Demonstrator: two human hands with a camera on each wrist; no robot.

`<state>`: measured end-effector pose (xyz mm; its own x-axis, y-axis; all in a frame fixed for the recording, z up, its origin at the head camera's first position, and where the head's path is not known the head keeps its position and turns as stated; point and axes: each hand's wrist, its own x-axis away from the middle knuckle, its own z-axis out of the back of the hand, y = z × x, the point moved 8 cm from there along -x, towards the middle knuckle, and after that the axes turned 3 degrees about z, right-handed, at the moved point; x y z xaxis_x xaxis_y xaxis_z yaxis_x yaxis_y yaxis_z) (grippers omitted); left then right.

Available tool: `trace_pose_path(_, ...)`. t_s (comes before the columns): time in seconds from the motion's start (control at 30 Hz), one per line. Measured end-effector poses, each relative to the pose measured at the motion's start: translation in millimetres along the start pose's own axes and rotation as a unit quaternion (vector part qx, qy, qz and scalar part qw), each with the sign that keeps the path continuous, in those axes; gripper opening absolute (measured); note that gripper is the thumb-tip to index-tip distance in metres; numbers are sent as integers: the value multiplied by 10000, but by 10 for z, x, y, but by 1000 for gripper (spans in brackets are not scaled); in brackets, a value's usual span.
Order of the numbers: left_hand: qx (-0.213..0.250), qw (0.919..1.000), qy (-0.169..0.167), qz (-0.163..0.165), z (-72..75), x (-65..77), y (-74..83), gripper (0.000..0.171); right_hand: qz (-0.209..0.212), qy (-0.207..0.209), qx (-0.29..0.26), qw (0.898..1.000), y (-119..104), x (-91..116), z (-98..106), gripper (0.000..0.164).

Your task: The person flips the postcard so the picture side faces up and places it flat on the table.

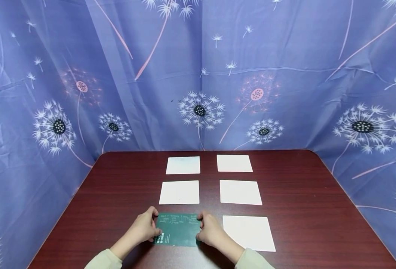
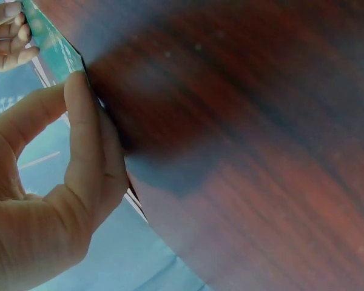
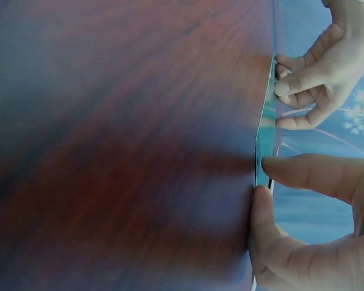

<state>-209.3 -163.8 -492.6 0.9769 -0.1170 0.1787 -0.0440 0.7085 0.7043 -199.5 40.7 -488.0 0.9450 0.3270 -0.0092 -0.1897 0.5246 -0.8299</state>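
Note:
A dark green card (image 1: 179, 229) with faint markings along its far edge and small white print at its lower left is at the near side of the table. My left hand (image 1: 143, 227) pinches its left edge between thumb and fingers. At the opposite edge, my right hand (image 1: 212, 231) grips it the same way. In the left wrist view the card (image 2: 56, 53) appears as a thin green strip at the left fingertips. The right wrist view shows the card (image 3: 266, 136) nearly edge-on, close over the tabletop, with both hands along it.
Beyond the green card lie two white cards, a nearer one (image 1: 179, 192) and a farther one (image 1: 183, 165). A column of three white cards (image 1: 249, 233) runs along the right. They rest on a dark red wooden table (image 1: 305, 209), with a blue dandelion-print curtain (image 1: 144, 112) around it.

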Motion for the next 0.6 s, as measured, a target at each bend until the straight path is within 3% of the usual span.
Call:
trace_pose_path(0.23, 15, 9999, 128, 58, 66, -21, -3, 44, 31, -50, -602, 9982, 8, -12, 67, 46)
trace_pose_path(0.43, -34, 9987, 498, 121, 223, -109, 31, 43, 313, 321, -656, 9968, -31, -111, 213, 44)
trace_pose_path(0.6, -171, 9959, 887, 29, 347, -229, 117, 46, -81, 525, -973, 9938, 27, -252, 302, 44)
